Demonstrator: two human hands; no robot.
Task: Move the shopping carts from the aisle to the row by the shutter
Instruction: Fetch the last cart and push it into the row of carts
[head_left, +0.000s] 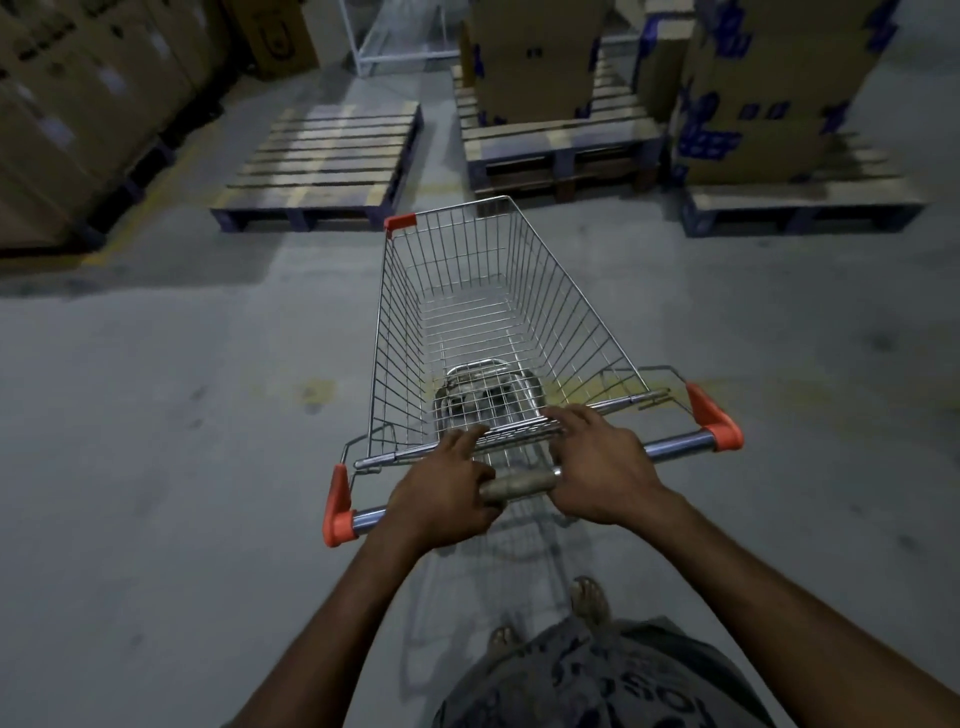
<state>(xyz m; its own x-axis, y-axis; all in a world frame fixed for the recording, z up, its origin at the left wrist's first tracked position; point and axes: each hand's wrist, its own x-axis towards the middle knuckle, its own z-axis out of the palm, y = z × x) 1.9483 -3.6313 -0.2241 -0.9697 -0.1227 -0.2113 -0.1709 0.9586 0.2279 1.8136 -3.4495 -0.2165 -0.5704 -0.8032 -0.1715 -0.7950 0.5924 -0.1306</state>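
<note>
An empty wire shopping cart (470, 312) with orange corner caps stands on the grey concrete floor directly in front of me, its nose pointing away toward the pallets. My left hand (444, 491) grips the metal handle bar (675, 447) left of its middle. My right hand (602, 467) holds the same bar just to the right, fingers reaching over onto the folded child seat. The cart's wheels are hidden under the basket. No shutter or row of carts is in view.
An empty wooden pallet (322, 161) lies ahead left. Two pallets (561, 140) carrying tall cardboard boxes (774, 88) stand ahead and right. Stacked boxes (78, 104) line the left edge. A white metal rack (395, 41) stands at the back. My feet are below.
</note>
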